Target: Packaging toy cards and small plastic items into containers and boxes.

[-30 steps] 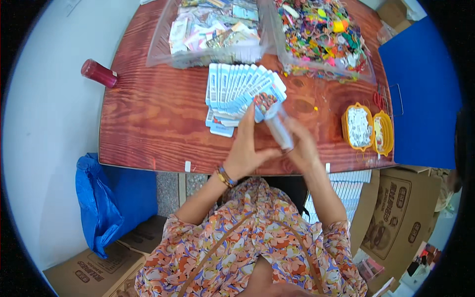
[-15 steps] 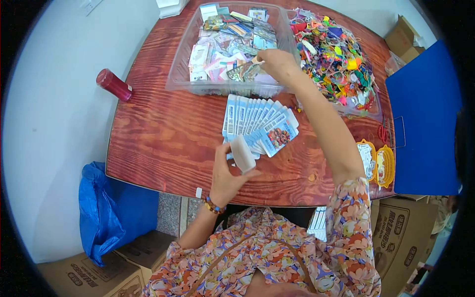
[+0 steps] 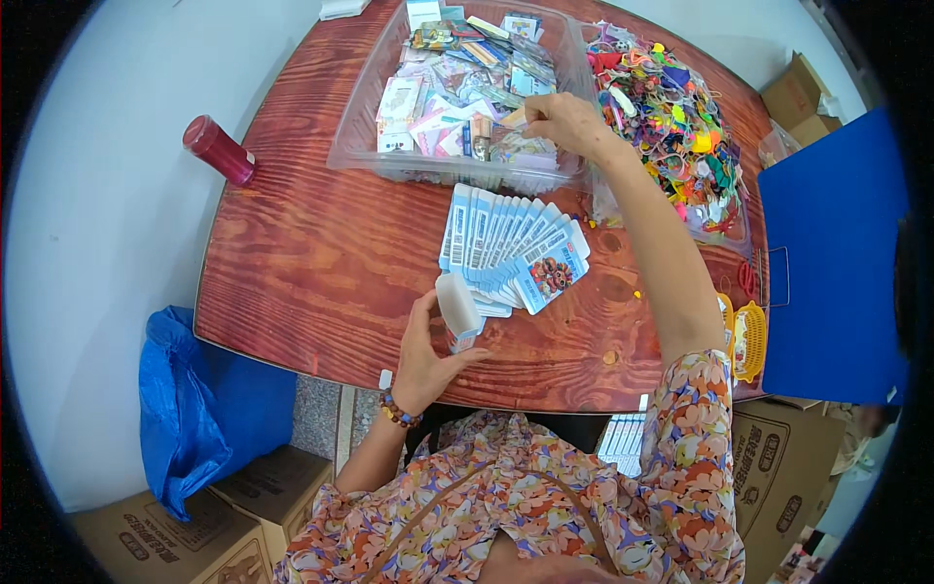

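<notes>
The left hand [image 3: 426, 355] is in the lower middle of the frame, at the near edge of the wooden table [image 3: 321, 253]. Its fingers are closed around a small white card pack [image 3: 457, 309], which stands almost upright and slightly tilted, just below a fan of blue-and-white cards [image 3: 511, 250] lying flat on the table in the centre of the frame. The pack seems to touch the lowest cards of the fan, but this I cannot tell for sure.

The right hand [image 3: 564, 122] is stretched far forward to the upper middle of the frame, inside a clear plastic bin [image 3: 355, 146] full of mixed small packets and cards. Its fingers are pinched together on one of the packets [image 3: 506, 122]; which one exactly is hard to see.

To the right of the bin, in the upper right, lies a pile of colourful small toys [image 3: 676, 127] in a second clear container. A dark red cylinder-shaped bottle [image 3: 219, 149] lies on the table's upper left part. A yellow basket [image 3: 751, 341] sits at the table's right edge, beside a blue board [image 3: 837, 263].

The table is reddish-brown with strong grain. The floor around is pale grey. In the lower left are a blue plastic bag [image 3: 195, 409] and cardboard boxes [image 3: 195, 535].
</notes>
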The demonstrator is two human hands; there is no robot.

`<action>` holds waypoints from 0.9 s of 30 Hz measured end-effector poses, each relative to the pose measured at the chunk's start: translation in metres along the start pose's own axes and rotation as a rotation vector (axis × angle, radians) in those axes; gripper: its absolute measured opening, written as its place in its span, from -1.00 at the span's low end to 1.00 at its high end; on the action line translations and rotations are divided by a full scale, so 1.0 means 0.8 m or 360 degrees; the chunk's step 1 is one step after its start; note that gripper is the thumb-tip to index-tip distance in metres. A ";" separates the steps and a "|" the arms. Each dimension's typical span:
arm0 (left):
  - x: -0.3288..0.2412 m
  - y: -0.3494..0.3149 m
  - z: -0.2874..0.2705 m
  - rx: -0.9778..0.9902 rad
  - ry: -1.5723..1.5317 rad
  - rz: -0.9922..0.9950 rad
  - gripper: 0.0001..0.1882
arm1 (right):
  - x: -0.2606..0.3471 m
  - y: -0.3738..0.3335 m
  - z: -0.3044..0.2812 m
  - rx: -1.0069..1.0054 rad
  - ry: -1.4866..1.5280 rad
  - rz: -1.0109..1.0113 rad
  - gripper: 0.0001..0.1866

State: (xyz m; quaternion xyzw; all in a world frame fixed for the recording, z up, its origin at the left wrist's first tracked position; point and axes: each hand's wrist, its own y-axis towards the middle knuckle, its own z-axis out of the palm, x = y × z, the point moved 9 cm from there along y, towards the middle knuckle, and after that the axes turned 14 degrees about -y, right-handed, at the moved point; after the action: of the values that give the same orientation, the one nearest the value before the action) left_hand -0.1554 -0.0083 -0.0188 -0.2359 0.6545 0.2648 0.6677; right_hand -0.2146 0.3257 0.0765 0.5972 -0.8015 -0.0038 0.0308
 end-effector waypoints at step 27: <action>-0.054 0.053 0.071 -0.0111 0.0581 0.0478 -0.15 | 0.012 -0.247 -0.079 -0.0861 0.1623 0.0589 -0.91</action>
State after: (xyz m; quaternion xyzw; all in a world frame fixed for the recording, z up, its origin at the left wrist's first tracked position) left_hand -0.1410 0.0590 0.0276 -0.2028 0.7825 0.3368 0.4829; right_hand -0.0245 0.2615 0.1313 0.3454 -0.7468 0.0847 0.5619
